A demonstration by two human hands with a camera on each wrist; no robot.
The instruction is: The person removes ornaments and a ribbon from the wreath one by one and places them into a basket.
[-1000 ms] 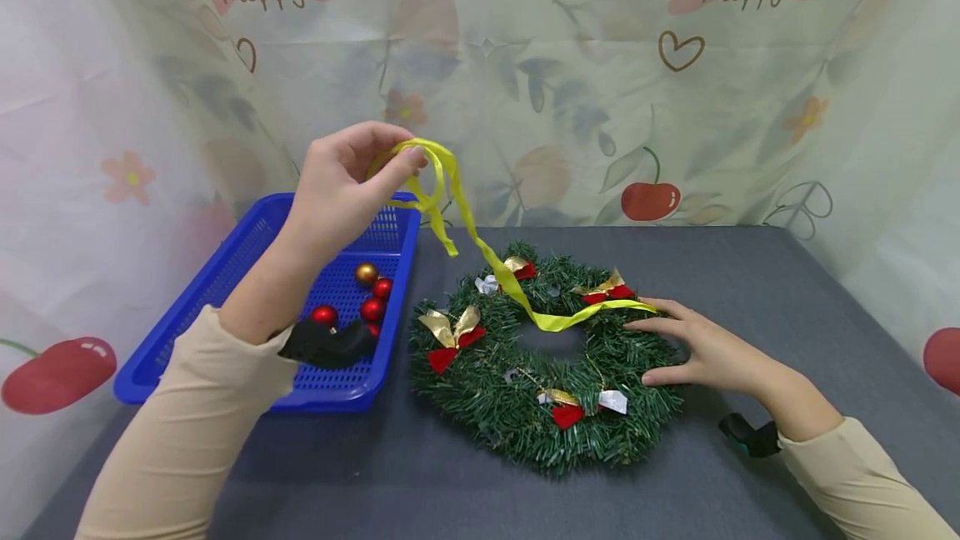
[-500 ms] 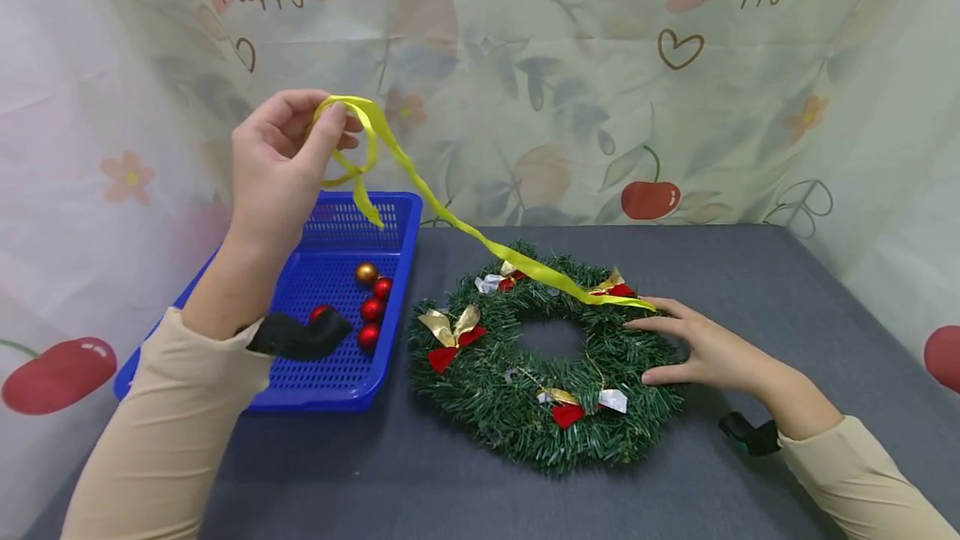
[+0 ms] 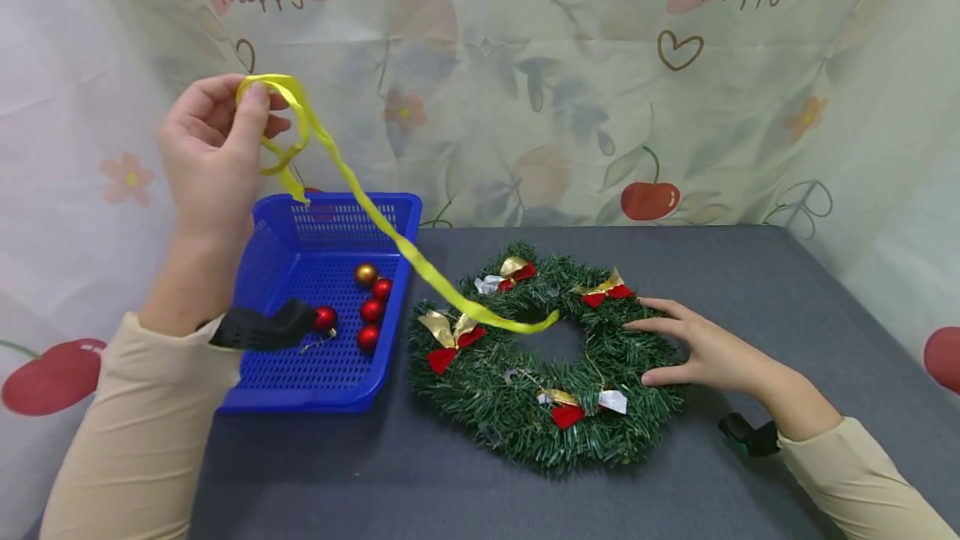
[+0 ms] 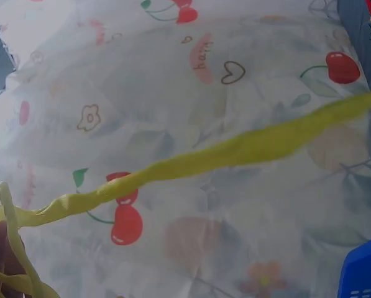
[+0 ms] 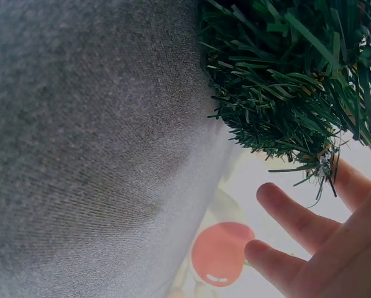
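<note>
In the head view my left hand [image 3: 213, 136] is raised above the blue basket and pinches a yellow ribbon [image 3: 375, 215] between thumb and fingers. A loop and a short tail hang by the fingers, while the long length slopes down right to a free end over the wreath's centre. The green wreath [image 3: 487, 407] lies flat, dressed with several red, gold and silver bows. My right hand [image 3: 697, 348] rests at its right side, fingers spread against the greenery. In the right wrist view those fingers [image 5: 297, 217] are extended beside the wreath's edge [image 5: 278, 93].
A blue mesh basket [image 3: 322, 398] stands left on the grey table [image 3: 450, 498], holding several red baubles [image 3: 371, 309] and a gold one [image 3: 366, 275]. A printed curtain [image 3: 487, 107] surrounds the table at the back and sides.
My left hand has moved left and up, drawing the ribbon along. The ribbon's far end has come away from my right hand to the wreath's centre. My right hand has stayed put.
</note>
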